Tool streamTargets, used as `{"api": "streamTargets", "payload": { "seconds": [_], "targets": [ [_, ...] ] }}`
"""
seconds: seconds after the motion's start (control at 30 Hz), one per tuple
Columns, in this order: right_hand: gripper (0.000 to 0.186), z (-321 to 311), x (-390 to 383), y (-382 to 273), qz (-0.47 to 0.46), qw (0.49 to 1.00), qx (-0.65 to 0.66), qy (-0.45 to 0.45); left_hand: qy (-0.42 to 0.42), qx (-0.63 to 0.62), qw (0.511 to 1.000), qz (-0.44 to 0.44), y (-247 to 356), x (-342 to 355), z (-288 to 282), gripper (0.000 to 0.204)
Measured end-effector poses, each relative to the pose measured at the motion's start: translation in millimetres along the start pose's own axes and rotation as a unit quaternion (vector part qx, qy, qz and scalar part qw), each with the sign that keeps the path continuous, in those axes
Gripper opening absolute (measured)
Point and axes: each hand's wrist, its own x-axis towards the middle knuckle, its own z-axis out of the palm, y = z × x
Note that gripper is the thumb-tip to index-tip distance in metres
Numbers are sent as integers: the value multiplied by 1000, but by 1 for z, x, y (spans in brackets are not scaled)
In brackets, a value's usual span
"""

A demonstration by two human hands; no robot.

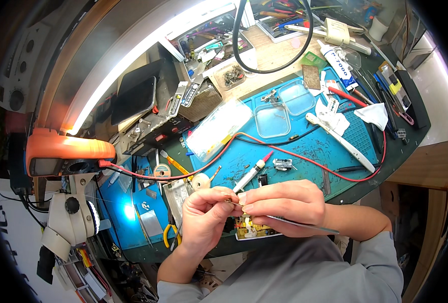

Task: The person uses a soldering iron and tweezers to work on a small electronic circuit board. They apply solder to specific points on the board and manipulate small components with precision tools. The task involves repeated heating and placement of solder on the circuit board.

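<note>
Grey shirt (300, 270) cropped, hands (287, 204) partly covering circuit board (252, 227), pinched piece (237, 203) indistinct

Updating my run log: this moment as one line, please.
left hand: pinching small piece | right hand: holding slim tool | below: yellow-and-white electronic assembly | nearby: syringe on blue mat

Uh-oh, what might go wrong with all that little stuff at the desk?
The left hand pinches a tiny piece, which might slip and get lost among the specks on the blue mat. The right hand holds a thin tool close to the gadget with yellow parts, so a slip might scratch it. The red cable loops across the mat from the orange meter, so an arm might snag it.
</note>
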Motion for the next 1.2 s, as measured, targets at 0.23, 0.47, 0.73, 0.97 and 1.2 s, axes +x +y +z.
{"api": "streamTargets", "payload": {
  "seconds": [0.23, 0.47, 0.73, 0.97, 1.2],
  "targets": [
    [21, 4, 2, -2, 21, 998, 42, 44, -10, -13, 1000, -24, 2, 0, 2, 16],
    [21, -3, 4, -4, 126, 981, 142, 42, -13, -72, 991, -114, 7, 1, 2, 19],
    [21, -1, 4, -4, 138, 977, 156, 35, -28, -110, 984, -138, 7, 1, -1, 19],
    [18, 0, 3, -1, 143, 975, 166, 22, -40, -119, 979, -161, 9, 3, -1, 24],
    [13, -2, -1, 0, 168, 964, 206, 28, -77, -138, 971, -178, 9, 4, -1, 27]
  ]
}}
